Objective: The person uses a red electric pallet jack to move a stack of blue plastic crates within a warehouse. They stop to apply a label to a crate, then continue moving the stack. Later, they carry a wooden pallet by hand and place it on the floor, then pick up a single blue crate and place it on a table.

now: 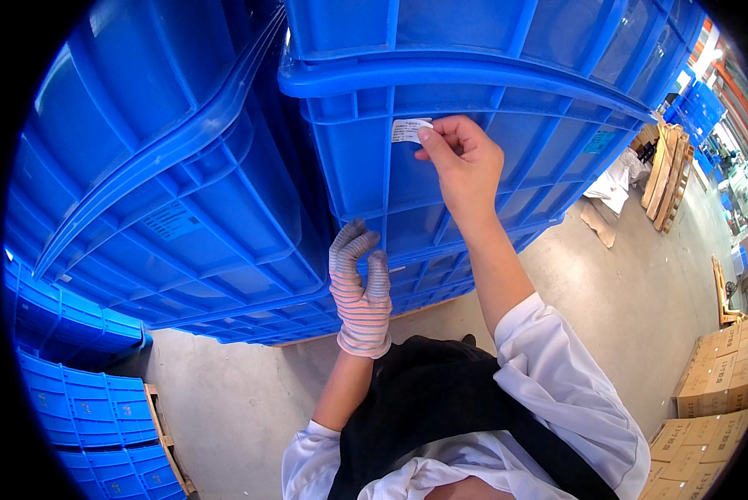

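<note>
Label pinched in my right hand might crease if my thumb drags. My gloved left hand grips nothing.

A smooth grey concrete floor runs beneath. The tall stack of blue ribbed plastic crates ahead seems to stand on a pale wooden base, barely visible. Left, a brown wooden pallet bears more crates; right lie slatted wooden pallets, a flat brown cardboard piece and brown cardboard cartons.

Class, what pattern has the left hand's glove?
The glove has orange and grey stripes; best view: head.
</note>
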The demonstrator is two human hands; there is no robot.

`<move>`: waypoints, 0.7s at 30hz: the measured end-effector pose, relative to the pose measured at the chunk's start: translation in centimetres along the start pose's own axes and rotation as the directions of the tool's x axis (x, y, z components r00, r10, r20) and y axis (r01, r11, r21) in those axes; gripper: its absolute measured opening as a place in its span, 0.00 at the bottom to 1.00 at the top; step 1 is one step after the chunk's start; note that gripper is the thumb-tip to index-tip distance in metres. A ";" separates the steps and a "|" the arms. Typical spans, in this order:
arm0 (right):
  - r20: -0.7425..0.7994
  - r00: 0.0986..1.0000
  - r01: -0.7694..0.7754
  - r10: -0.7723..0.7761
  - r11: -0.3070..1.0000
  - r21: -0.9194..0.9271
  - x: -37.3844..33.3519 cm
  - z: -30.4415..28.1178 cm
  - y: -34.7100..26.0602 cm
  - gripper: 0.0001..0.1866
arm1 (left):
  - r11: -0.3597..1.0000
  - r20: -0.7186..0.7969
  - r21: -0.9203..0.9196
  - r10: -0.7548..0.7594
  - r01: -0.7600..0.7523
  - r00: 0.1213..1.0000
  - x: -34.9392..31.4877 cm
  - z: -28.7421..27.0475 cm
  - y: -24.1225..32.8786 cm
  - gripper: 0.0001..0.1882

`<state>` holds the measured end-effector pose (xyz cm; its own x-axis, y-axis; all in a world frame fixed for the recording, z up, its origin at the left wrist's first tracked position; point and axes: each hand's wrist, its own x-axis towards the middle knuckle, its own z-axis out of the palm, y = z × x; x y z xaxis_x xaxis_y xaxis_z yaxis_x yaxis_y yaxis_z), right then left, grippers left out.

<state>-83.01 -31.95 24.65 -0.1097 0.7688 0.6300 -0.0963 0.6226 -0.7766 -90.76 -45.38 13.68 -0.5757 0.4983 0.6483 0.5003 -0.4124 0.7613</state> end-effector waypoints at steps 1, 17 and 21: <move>0.000 1.000 0.003 -0.003 1.000 -0.007 0.0 0.0 0.0 0.05 | 1.000 0.001 -0.001 0.001 -0.001 1.000 0.0 0.0 0.0 0.09; 0.003 1.000 0.026 -0.026 1.000 -0.017 0.0 -0.1 0.2 0.05 | 1.000 0.010 -0.011 -0.008 0.008 1.000 -0.1 0.1 -0.2 0.10; -0.002 1.000 0.018 -0.018 1.000 -0.004 0.0 0.0 0.2 0.05 | 1.000 0.006 -0.017 -0.004 0.004 1.000 0.0 0.2 -0.1 0.10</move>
<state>-83.03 -31.83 24.53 -0.1063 0.7579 0.6437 -0.0944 0.6368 -0.7653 -90.69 -45.20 13.58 -0.5740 0.5046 0.6449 0.4867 -0.4231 0.7643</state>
